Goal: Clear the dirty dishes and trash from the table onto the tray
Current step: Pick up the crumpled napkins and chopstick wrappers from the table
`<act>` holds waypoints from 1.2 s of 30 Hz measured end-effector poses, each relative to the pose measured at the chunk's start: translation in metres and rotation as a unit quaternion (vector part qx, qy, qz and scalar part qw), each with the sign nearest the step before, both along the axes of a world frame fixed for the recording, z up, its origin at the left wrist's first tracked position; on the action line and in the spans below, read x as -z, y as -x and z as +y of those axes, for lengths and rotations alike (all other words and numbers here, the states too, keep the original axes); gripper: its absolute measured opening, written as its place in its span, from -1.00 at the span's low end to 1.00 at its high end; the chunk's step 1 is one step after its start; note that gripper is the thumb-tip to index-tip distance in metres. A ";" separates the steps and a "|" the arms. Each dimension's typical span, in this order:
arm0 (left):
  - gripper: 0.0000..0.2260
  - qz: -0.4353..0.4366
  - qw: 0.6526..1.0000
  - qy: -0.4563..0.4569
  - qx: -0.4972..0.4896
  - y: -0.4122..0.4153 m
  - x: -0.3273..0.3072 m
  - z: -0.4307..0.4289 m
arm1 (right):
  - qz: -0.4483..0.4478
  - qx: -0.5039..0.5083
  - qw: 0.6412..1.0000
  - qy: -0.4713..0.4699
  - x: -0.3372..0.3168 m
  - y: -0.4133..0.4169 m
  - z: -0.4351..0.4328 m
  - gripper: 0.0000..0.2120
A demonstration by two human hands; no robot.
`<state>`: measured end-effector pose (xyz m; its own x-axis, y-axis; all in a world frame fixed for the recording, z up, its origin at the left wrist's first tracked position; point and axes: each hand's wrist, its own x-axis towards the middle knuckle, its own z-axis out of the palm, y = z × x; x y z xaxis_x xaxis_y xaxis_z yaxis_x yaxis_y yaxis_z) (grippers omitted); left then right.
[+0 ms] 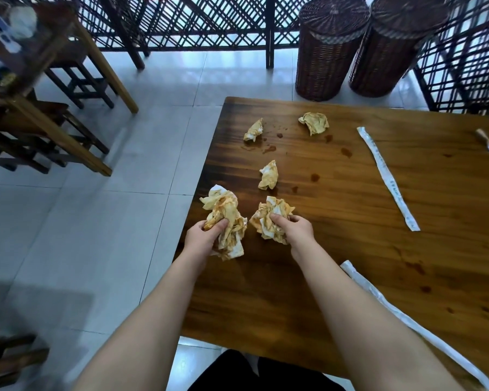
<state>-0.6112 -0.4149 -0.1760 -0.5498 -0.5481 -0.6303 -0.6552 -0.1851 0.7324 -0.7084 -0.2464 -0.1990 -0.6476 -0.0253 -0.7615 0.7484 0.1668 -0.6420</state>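
**Both hands on stained napkins, near-left bench corner**

I see the left hand (pixel 202 235) gripping a napkin wad (pixel 225 221) at the bench (pixel 322 249) edge; the right hand (pixel 294 230) clutches another wad (pixel 271 218). Three crumpled napkins (pixel 268 175) lie farther; paper sleeves (pixel 387 177) right.

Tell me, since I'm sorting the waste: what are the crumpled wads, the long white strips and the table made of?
Wads: soft paper napkin, creased and stained orange. Long white strips: seemingly thin paper sleeves, flat, faintly printed. Table: wood with visible grain and a slightly glossy dark finish.
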 end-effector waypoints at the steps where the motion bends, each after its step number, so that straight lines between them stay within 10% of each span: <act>1: -0.56 0.005 1.000 -0.004 -0.002 0.000 -0.002 -0.001 | -0.002 0.009 1.000 0.005 0.000 0.000 0.000 -0.34; 36: -0.57 0.004 0.984 -0.072 0.160 0.044 0.009 -0.091 | 0.000 0.204 0.977 0.065 -0.034 -0.041 -0.059 -0.49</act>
